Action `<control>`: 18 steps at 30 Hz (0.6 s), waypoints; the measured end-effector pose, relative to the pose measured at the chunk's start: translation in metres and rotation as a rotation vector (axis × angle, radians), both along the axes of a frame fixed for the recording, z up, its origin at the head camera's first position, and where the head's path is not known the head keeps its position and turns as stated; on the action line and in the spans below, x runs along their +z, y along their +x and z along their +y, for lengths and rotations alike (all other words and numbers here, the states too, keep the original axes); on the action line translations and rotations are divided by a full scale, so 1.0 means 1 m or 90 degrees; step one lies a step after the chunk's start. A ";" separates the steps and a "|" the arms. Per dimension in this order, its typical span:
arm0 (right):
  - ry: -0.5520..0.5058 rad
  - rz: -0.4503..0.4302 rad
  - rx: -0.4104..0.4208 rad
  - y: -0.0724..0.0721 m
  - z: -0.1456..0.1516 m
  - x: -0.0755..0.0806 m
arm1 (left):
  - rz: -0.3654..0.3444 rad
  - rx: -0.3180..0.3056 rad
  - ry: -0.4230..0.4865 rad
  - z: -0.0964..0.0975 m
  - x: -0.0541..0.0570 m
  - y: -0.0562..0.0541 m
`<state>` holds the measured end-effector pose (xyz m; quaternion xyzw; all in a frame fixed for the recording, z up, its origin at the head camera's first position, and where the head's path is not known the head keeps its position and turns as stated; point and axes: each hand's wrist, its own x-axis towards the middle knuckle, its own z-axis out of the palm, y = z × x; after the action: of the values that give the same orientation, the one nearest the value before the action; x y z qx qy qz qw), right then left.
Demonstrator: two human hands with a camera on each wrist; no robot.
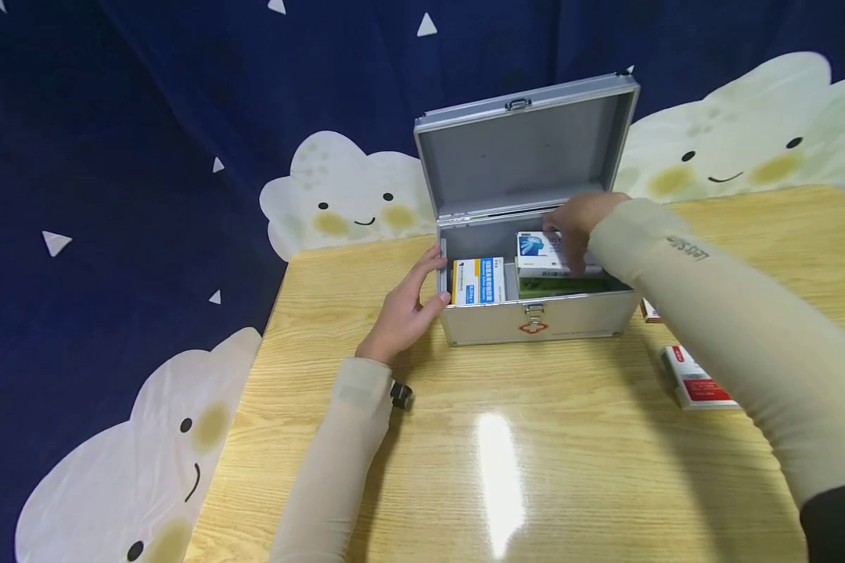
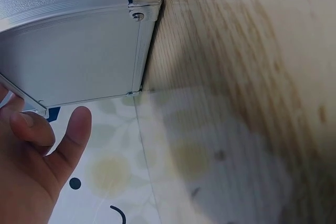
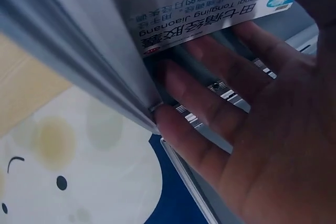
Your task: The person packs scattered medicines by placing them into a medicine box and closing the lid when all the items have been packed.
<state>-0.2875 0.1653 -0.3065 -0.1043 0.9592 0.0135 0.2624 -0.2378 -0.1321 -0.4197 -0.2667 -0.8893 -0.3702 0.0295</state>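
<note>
A silver metal first-aid case [image 1: 500, 324] stands on the table with its lid raised. My left hand [image 1: 407, 306] rests against the case's left side, thumb by the front corner and other fingers at the rim; the left wrist view shows its little finger extended. Inside the right half, my right hand [image 1: 580, 227] grips a white medicine box [image 1: 533, 244] with blue print. That box lies over a green box [image 1: 563, 283]. In the right wrist view the fingers [image 3: 197, 129] reach along the medicine box's edge. A white, blue and yellow medicine box [image 1: 479, 281] sits in the left half.
A red and white medicine box [image 1: 700, 383] lies on the wooden table [image 1: 422, 485], partly under the right forearm. Another small box [image 1: 650, 311] shows beside the case's right end. A dark blue curtain [image 1: 183, 94] with cloud pictures hangs behind.
</note>
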 end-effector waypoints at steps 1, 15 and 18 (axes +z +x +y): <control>0.005 0.011 0.008 0.002 -0.001 0.000 | 0.000 -0.001 0.000 0.000 0.000 0.000; 0.049 0.075 0.087 0.011 0.000 -0.004 | -0.010 0.000 -0.004 0.000 0.001 0.000; 0.049 0.073 0.084 0.011 -0.001 -0.004 | -0.015 0.005 -0.005 0.000 0.003 0.000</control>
<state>-0.2765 0.1641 -0.3101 -0.1560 0.9625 0.0735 0.2095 -0.2376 -0.1317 -0.4172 -0.2593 -0.8922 -0.3693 0.0196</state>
